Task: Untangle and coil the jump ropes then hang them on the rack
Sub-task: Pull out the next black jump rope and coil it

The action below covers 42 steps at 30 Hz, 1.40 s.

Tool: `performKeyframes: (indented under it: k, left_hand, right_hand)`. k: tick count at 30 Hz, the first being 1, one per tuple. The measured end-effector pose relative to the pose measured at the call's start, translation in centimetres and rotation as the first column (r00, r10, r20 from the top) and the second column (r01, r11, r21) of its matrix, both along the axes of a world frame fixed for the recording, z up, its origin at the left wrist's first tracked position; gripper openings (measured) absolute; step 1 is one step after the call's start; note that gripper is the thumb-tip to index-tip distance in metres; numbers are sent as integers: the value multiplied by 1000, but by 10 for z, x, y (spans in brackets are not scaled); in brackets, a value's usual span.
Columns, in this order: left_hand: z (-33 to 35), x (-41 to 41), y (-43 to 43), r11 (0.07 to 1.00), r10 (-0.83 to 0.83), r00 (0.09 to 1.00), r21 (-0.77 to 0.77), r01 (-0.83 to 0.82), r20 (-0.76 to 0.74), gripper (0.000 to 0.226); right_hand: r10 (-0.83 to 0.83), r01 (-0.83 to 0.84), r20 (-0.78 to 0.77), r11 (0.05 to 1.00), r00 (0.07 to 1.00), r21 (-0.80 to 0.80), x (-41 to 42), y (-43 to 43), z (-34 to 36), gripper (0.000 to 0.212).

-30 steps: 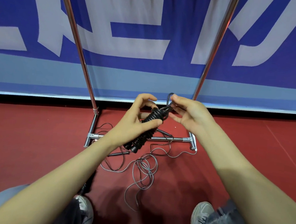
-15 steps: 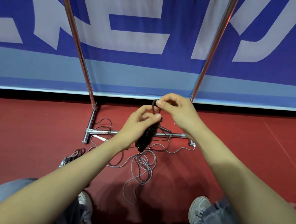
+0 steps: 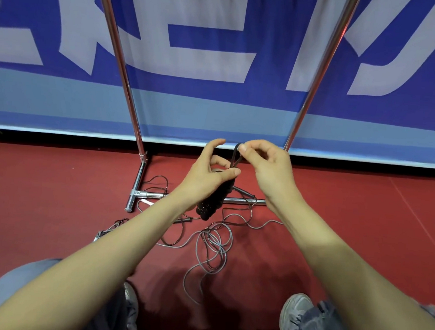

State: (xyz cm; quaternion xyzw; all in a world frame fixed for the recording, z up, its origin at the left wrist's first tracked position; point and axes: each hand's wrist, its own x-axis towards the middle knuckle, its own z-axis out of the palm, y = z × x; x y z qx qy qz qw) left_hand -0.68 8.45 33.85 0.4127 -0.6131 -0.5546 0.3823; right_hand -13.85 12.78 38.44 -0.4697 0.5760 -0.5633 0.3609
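Note:
My left hand [image 3: 205, 174] grips a black jump rope wound into a tight coiled bundle [image 3: 212, 203], which hangs down below my fist. My right hand [image 3: 267, 168] pinches a small black loop of that rope [image 3: 235, 157] sticking up from the top of the bundle. Both hands are held above the floor in front of the metal rack [image 3: 124, 76]. A grey jump rope [image 3: 213, 244] lies tangled in loose loops on the red floor below my hands, with thin black cord mixed in near the rack's base bar [image 3: 152, 194].
The rack's two chrome uprights lean apart in front of a blue and white banner [image 3: 206, 48]. A slim black handle [image 3: 244, 191] lies by the base bar. Another small bundle [image 3: 109, 230] sits on the floor at left. My shoes [image 3: 294, 314] are at the bottom.
The bundle has swung from slanted to hanging nearly upright in my left hand. My right hand has drawn the loop up higher above the bundle. The view has tilted slightly.

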Motion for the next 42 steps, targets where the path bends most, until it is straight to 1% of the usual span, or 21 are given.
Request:
performKeyframes:
  k: [3,6,7,8,10,12,14,16,18,20,22,23,24,26,28,30,32,33,35,38,42]
  left_hand:
    - [-3,2,-1,1000,10,999,-18,-9,32,54]
    - [-12,0,8,993,64,992,-105,-52,113,40]
    - [-15,0,11,993,61,993,-104,-51,99,39]
    - [-15,2,13,998,30,998,-61,-27,46,41]
    - [-14,7,15,996,-77,995,36,80,-70,47]
    - [-12,10,19,982,-185,982,37,187,-48,57]
    - [-13,9,24,973,-228,974,19,228,-20,61]
    - [-17,8,25,987,-158,987,-8,157,-17,57]
    - [-18,9,21,999,-40,998,8,40,-39,52]
    - [-16,10,16,998,51,996,50,-48,-76,46]
    - [-14,13,11,990,125,985,76,-116,-119,42]
    - [-14,14,10,987,151,979,78,-142,-133,42]
    - [-15,16,9,984,170,977,71,-162,-129,42]
    - [-20,23,7,982,184,977,63,-178,-107,42]
    - [-26,29,6,979,194,977,87,-187,-86,45]
    - [-34,34,2,966,227,973,136,-218,-51,56]
    - [-46,40,-5,941,290,957,183,-285,-5,64]
    - [-53,43,-10,928,319,947,195,-317,23,64]
    - [-71,50,-22,912,352,932,193,-362,88,56]
    - [-109,65,-38,905,344,917,188,-381,202,34]
    - [-177,104,-50,887,289,904,267,-377,316,26]
  right_hand:
    - [12,-11,15,999,1000,-42,2,1,-1,11]
    - [18,-18,9,1000,1000,-2,2,-3,-4,11]
    - [25,-25,0,999,1000,20,0,-4,-4,11]
    - [31,-31,-9,999,999,38,-2,-6,-2,11]
    - [33,-32,-24,998,999,48,-10,-10,1,10]
    - [13,-13,-8,998,1000,58,-19,-12,3,10]
    - [-5,3,27,998,1000,59,-24,-13,4,8]
    - [4,-6,34,997,999,75,-25,-15,3,6]
    - [60,-58,-8,983,998,172,-27,-17,-3,34]
    - [166,-125,-125,950,978,286,-29,-17,-15,57]
    - [349,-231,-304,902,886,365,-27,-15,-27,67]
    - [436,-291,-348,871,830,396,-25,-13,-32,70]
    - [495,-340,-355,843,793,416,-22,-12,-35,73]
    - [551,-403,-300,805,779,434,-14,-14,-42,81]
    - [558,-426,-259,799,788,425,-7,-16,-52,93]
    - [547,-414,-273,808,792,419,3,-19,-63,101]
    - [530,-379,-319,820,786,428,15,-26,-73,103]
    - [516,-355,-334,826,789,438,22,-31,-79,103]
    - [486,-316,-319,830,813,459,34,-44,-98,102]
    - [461,-298,-260,822,849,485,57,-60,-145,102]
    - [493,-357,-110,749,863,558,97,-73,-219,99]
